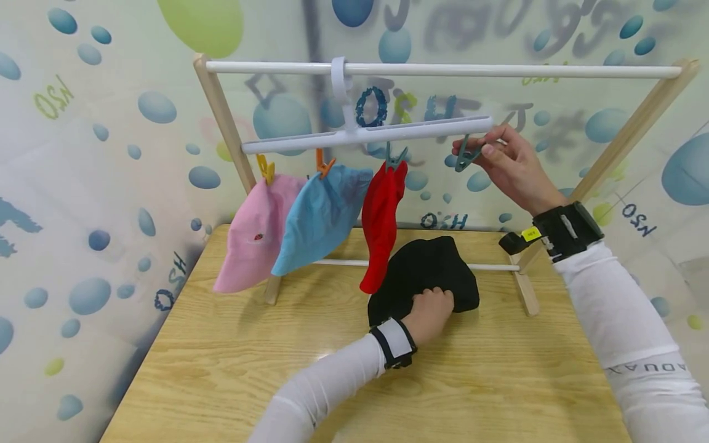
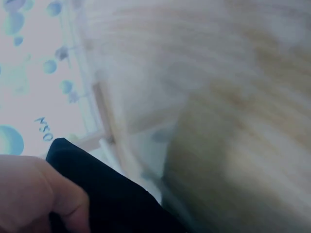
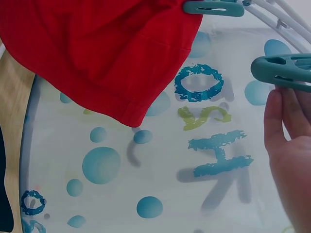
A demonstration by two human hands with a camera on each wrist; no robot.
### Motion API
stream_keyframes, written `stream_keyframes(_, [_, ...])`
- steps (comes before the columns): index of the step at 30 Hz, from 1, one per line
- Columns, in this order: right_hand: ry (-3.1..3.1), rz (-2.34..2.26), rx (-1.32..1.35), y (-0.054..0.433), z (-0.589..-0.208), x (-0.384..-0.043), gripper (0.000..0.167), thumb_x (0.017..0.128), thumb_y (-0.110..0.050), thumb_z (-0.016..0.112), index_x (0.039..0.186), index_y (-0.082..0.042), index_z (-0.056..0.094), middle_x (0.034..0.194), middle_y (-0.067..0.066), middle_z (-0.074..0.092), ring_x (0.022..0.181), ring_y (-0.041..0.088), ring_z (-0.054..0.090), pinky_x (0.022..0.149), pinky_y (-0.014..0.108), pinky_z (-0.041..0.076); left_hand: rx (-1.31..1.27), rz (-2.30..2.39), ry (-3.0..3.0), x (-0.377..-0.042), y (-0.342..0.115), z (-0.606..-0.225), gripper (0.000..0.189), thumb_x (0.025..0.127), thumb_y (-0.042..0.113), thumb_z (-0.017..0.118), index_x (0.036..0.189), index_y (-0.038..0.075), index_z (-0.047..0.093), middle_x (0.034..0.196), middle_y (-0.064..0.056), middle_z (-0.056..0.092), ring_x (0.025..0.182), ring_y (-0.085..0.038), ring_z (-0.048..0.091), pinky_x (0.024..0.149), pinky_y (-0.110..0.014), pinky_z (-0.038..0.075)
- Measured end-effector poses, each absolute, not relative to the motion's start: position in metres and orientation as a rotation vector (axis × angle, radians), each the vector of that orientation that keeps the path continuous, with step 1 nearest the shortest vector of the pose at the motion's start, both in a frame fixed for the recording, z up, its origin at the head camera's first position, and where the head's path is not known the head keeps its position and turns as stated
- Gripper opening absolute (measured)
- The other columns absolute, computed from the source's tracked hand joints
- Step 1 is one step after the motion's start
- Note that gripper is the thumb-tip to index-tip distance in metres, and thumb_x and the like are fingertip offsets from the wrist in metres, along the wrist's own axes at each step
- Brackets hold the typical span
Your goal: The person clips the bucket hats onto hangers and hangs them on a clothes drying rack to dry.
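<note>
My left hand (image 1: 431, 315) grips the near edge of a black bucket hat (image 1: 423, 264) low over the table; its cloth (image 2: 121, 199) shows beside my curled fingers in the left wrist view. Up at the right end of a white hanger (image 1: 415, 131), my right hand (image 1: 517, 167) pinches a teal clothespin (image 1: 466, 160) that holds no hat. Along the same hanger, a pink hat (image 1: 252, 240) hangs from a yellow clothespin (image 1: 266, 169), a blue hat (image 1: 324, 215) from an orange one, and a red hat (image 1: 381, 227) from another teal clothespin (image 1: 396, 159).
The hanger hooks over the white top rod (image 1: 498, 71) of a rack with wooden side posts (image 1: 637, 126). Near the table, a lower white rod (image 1: 493, 267) runs behind the black hat. The rack stands on a wood-grain table (image 1: 221, 375) before a bubble-patterned backdrop (image 1: 111, 258).
</note>
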State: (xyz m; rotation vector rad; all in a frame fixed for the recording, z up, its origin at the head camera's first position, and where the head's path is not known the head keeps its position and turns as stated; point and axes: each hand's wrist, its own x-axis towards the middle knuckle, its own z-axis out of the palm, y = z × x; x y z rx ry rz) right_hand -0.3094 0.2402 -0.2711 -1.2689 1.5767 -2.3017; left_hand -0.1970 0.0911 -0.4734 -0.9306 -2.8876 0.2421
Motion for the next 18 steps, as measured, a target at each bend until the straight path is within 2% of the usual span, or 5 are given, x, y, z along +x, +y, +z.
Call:
stream_keyframes(6, [1.461, -2.294, -1.271, 0.242, -0.271, -0.307, 0.011, 0.099, 0.008, 0.04, 0.11, 0.01, 0.043, 0.119, 0.028, 0.057, 0.119, 0.038, 0.05, 0.106, 0.039, 0.032, -0.788, 0.011, -2.886, -0.21, 0.088, -0.459, 0.014, 0.09, 0.024, 0.067, 0.086, 0.011, 0.063, 0.074, -0.003, 0.057, 0.065, -0.015, 0.057, 0.05, -0.027, 0.046])
stream_keyframes(12, [1.497, -2.254, -1.248, 0.244, -0.27, -0.306, 0.01, 0.099, 0.008, 0.04, 0.108, 0.006, 0.045, 0.121, 0.025, 0.056, 0.122, 0.036, 0.049, 0.104, 0.036, 0.034, -0.676, -0.285, -2.84, -0.22, 0.084, -0.444, 0.023, 0.089, 0.029, 0.064, 0.078, 0.01, 0.057, 0.068, -0.004, 0.052, 0.058, -0.016, 0.05, 0.044, -0.025, 0.038])
stream_keyframes(18, [1.488, -2.215, -1.261, 0.246, -0.271, -0.306, 0.008, 0.099, 0.009, 0.039, 0.106, 0.006, 0.044, 0.12, 0.027, 0.057, 0.12, 0.037, 0.05, 0.103, 0.038, 0.034, -0.62, -0.401, -2.802, -0.228, 0.078, -0.426, 0.02, 0.094, 0.028, 0.06, 0.086, 0.009, 0.059, 0.074, -0.007, 0.056, 0.063, -0.019, 0.054, 0.047, -0.026, 0.042])
